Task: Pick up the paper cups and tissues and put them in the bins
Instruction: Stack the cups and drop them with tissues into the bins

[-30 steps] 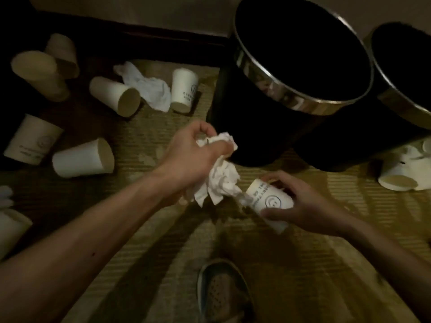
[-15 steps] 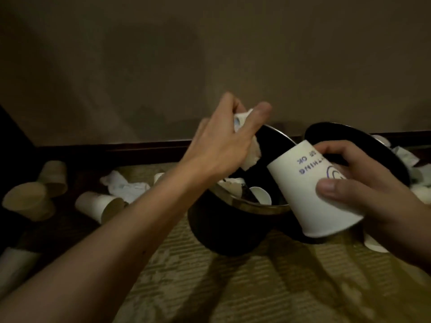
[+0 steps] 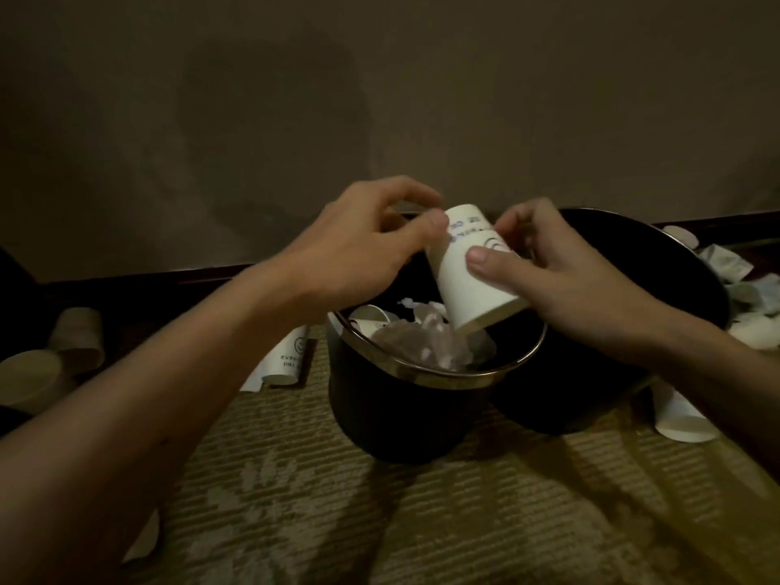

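Above the nearer bin (image 3: pixel 405 420), both hands meet on one white paper cup (image 3: pixel 472 272). The right hand (image 3: pixel 561 280) grips it — thumb across the printed side, fingers curled behind — and holds it upside down and tilted, mouth toward the bin's opening. The left hand (image 3: pixel 358 255) is half closed, its thumb and fingertips touching the cup's upturned base; whether it bears any weight cannot be told.

Directly below, inside the bin, lies a crumpled tissue (image 3: pixel 426 335) with another cup (image 3: pixel 371 316) beside it against the left wall. A second bin (image 3: pixel 658 263) stands just behind and to the right, touching or nearly touching the first.

Out on the patterned carpet (image 3: pixel 422 521), loose cups remain: a printed one (image 3: pixel 287 356) just left of the nearer bin, two brownish ones (image 3: pixel 55 356) at the far left, and one (image 3: pixel 683 420) under the right forearm — with more litter (image 3: pixel 743 289) piled beyond the second bin.
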A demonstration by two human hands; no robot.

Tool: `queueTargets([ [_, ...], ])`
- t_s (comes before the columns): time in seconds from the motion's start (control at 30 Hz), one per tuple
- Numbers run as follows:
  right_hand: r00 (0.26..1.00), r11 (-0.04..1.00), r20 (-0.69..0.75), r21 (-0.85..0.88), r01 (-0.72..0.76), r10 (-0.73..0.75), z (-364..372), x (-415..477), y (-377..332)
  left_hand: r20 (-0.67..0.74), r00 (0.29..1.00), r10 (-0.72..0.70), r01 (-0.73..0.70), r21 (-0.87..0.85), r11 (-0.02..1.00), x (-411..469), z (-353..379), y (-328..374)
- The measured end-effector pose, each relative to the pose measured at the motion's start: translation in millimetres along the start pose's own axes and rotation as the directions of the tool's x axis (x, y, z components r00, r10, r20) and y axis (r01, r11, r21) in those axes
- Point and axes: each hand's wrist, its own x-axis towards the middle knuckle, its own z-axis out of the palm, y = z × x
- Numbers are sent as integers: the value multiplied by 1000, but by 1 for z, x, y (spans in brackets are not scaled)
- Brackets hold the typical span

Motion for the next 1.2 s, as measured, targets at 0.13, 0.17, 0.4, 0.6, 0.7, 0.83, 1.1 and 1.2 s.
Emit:
queueTargets([
  [0.13, 980, 980, 184, -193, -38, 75, 17, 25, 11, -26, 999, -45, 50, 225, 973, -3, 6, -13],
  [0.17, 970, 973, 227, -226, -36, 88, 22, 29, 17, -35, 998, -58, 67, 343, 937, -4, 10, -18],
  [0.4, 914, 890, 385, -452, 64, 129, 40, 33, 34, -13, 987, -161, 146, 505, 851, -8, 19, -38],
  [0.6, 933, 788, 45, -522, 326, -357, 56, 9, 3, -206, 976, 69, 5, 341, 940, -25, -10, -38],
  [0.7, 846, 792, 38, -330, 513, -532, 92, -9, -27, -405, 911, 75, 32, 250, 968, -40, -47, -49],
  [0.83, 866, 858, 155, -140, 495, -475, 167, -11, -27, -500, 857, -126, 233, 158, 960, -62, -80, -94],
  [1.1, 975, 953, 124, -265, -146, 184, 277, 53, 52, -433, 758, -489, 575, 87, 814, -74, -66, -211],
  [1.2, 970, 937, 65, -280, -209, 236, 296, 68, 76, -440, 767, -467, 630, 377, 679, -70, -57, -244],
])
